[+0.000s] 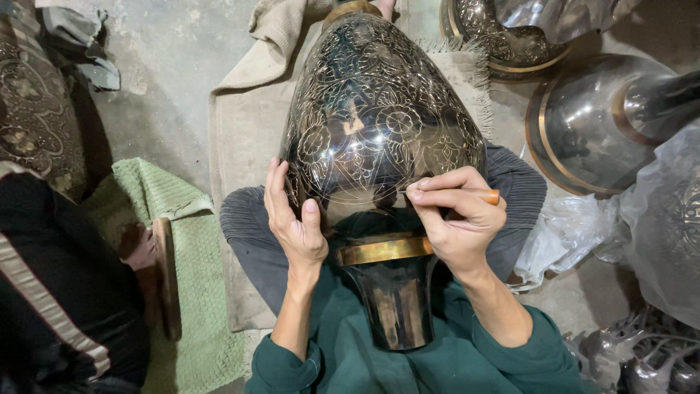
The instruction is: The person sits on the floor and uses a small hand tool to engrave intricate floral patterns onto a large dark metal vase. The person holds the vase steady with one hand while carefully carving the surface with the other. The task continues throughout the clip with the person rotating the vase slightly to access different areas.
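A large dark metal vase [379, 124] with fine engraved floral patterns lies across my lap, its brass-banded neck [384, 249] toward me. My left hand [293, 219] presses flat against the vase's left side, thumb resting on the body. My right hand [456, 215] grips a thin engraving tool with an orange wooden handle [493, 196], its tip touching the vase surface near the lower middle. I wear a green long-sleeved top and sit cross-legged on a beige cloth [244, 124].
More dark metal vessels [583, 124] with brass bands lie at the right, along with an engraved bowl [503, 36] and clear plastic wrap [656, 219]. A green mat [189, 241] and a wooden block [164, 273] lie at the left, beside another engraved piece [29, 102].
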